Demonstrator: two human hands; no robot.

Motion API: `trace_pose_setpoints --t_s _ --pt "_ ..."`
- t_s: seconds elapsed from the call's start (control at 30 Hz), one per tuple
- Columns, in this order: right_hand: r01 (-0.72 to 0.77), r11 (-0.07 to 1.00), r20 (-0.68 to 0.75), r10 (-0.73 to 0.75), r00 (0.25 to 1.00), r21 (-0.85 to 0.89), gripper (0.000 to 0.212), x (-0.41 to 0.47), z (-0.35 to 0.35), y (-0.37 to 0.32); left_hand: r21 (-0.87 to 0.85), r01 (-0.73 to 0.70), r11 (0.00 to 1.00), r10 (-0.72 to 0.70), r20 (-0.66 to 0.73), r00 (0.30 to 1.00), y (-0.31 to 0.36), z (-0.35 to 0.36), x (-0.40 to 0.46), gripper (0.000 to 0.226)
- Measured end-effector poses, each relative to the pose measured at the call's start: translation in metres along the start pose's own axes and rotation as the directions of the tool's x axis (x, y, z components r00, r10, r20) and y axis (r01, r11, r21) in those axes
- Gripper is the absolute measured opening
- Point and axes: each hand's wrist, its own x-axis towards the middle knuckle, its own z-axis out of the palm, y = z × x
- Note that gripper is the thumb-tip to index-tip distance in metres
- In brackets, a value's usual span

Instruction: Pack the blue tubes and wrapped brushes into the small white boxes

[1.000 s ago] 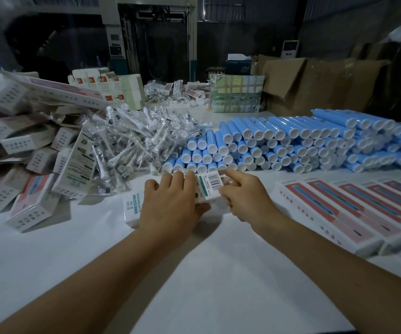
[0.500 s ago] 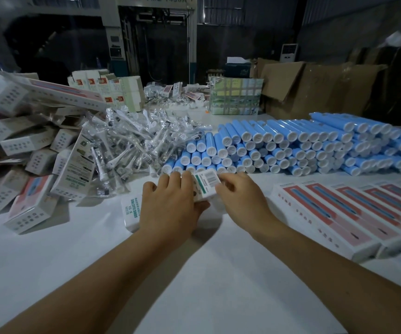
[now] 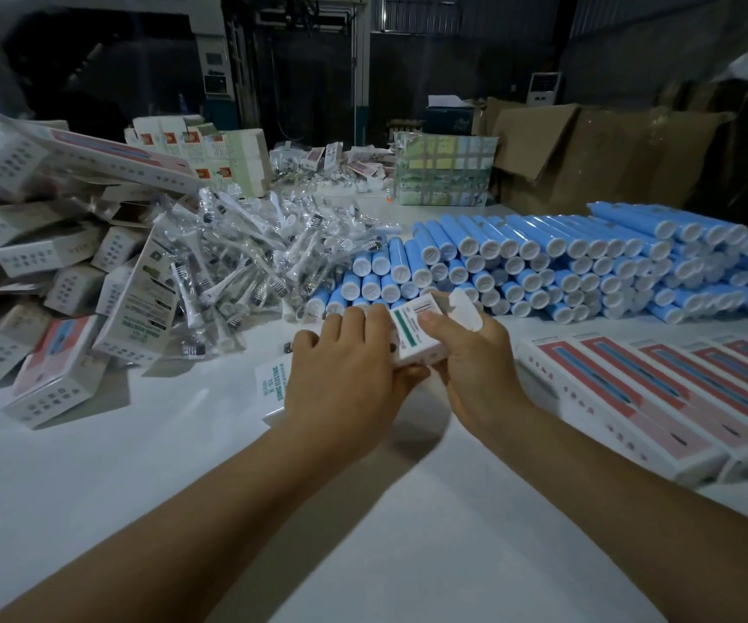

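Both my hands are on one small white box (image 3: 412, 337): left hand (image 3: 346, 366) curled over its near length, right hand (image 3: 466, 353) pinching the far end where the flap (image 3: 464, 310) stands open. I judge this the closing step (contents hidden, cannot tell if filled); next the flap needs tucking. Beyond lie wrapped brushes (image 3: 246, 258) left, stacked blue tubes (image 3: 565, 267) right, packed boxes (image 3: 659, 388) beside my right arm.

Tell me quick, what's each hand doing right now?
Left hand: gripping the small white box along its side.
Right hand: holding the same box at its open end flap.
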Motion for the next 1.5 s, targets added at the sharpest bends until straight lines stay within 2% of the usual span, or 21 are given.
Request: trace_pose_setpoints --t_s 0.03,0.07,0.1,0.2,0.27,0.33,0.37,0.4,0.43,0.47,0.5,0.57,0.63,0.73,0.93,1.03,1.3,1.4,1.5 --pt "0.108 0.965 0.020 -0.106 0.994 -0.240 0.026 -0.003 0.000 0.001 0.007 -0.006 1.000 0.006 0.007 1.000 0.001 -0.001 -0.001 0.080" --pt "0.205 0.879 0.065 -0.196 0.978 -0.430 0.025 -0.005 -0.001 0.002 0.016 -0.011 1.000 0.011 0.012 1.000 0.002 -0.001 -0.002 0.080" --pt "0.276 0.788 0.115 -0.256 0.960 -0.550 0.023 -0.006 -0.001 0.003 0.015 -0.016 1.000 0.016 0.013 1.000 0.002 -0.001 -0.003 0.080" --pt "0.372 0.583 0.201 -0.338 0.920 -0.722 0.034 -0.006 -0.004 0.003 0.008 -0.015 1.000 0.015 0.011 1.000 0.005 -0.005 -0.004 0.075" --pt "0.394 0.518 0.217 -0.370 0.903 -0.759 0.038 -0.008 -0.006 0.002 0.040 -0.011 0.999 0.010 0.025 1.000 0.006 -0.005 -0.004 0.076" --pt "0.360 0.567 0.206 -0.319 0.925 -0.740 0.045 -0.011 -0.005 0.000 0.055 -0.015 0.998 0.013 0.036 0.999 0.005 -0.005 -0.005 0.078" --pt "0.314 0.660 0.185 -0.260 0.948 -0.682 0.050 -0.013 -0.003 -0.002 0.052 -0.016 0.999 0.014 0.038 0.999 0.004 -0.005 -0.005 0.079" --pt "0.239 0.799 0.165 -0.176 0.970 -0.552 0.050 -0.013 -0.001 -0.004 0.046 -0.016 0.999 0.014 0.035 0.999 0.003 -0.006 -0.006 0.079" --pt "0.126 0.928 0.169 -0.070 0.983 -0.350 0.047 -0.013 0.000 -0.008 0.039 -0.013 0.999 0.012 0.027 1.000 0.001 -0.006 -0.006 0.078" --pt "-0.005 0.988 0.195 0.036 0.980 -0.154 0.048 -0.011 0.000 -0.011 0.028 -0.009 1.000 0.008 0.014 1.000 -0.002 -0.006 -0.006 0.077" --pt "-0.115 0.993 0.241 0.111 0.964 0.002 0.052 -0.008 -0.002 -0.014 0.014 -0.004 1.000 0.004 -0.001 1.000 -0.003 -0.006 -0.006 0.076" --pt "-0.232 0.958 0.273 0.182 0.945 0.165 0.052 -0.005 -0.005 -0.018 0.001 -0.001 1.000 0.001 -0.005 1.000 -0.006 -0.007 -0.004 0.075" --pt "-0.249 0.954 0.241 0.205 0.949 0.169 0.042 -0.004 -0.006 -0.018 0.000 0.002 1.000 -0.002 0.007 1.000 -0.007 -0.008 -0.004 0.076" --pt "-0.225 0.971 0.205 0.205 0.957 0.076 0.038 -0.004 -0.004 -0.015 0.004 0.003 1.000 -0.003 0.040 0.999 -0.006 -0.010 -0.004 0.079" --pt "-0.059 0.993 0.134 0.073 0.988 -0.101 0.033 -0.004 -0.006 -0.008 -0.009 -0.018 1.000 0.019 0.036 0.999 -0.006 -0.012 -0.006 0.077" --pt "-0.060 0.996 0.154 0.070 0.986 -0.065 0.025 -0.001 -0.008 -0.006 -0.006 -0.014 1.000 0.014 0.050 0.999 -0.006 -0.013 -0.006 0.078" --pt "-0.156 0.988 0.196 0.150 0.969 0.019 0.031 0.001 -0.010 -0.008 0.055 -0.060 0.997 0.058 0.037 0.998 -0.006 -0.014 -0.008 0.072" --pt "-0.154 0.988 0.169 0.150 0.974 0.008 0.033 0.000 -0.010 -0.007 0.108 -0.091 0.990 0.088 0.029 0.996 -0.005 -0.014 -0.010 0.072" --pt "-0.078 0.994 0.092 0.084 0.992 -0.075 0.034 -0.003 -0.007 -0.003 0.151 -0.101 0.983 0.095 0.047 0.994 -0.002 -0.015 -0.010 0.072"
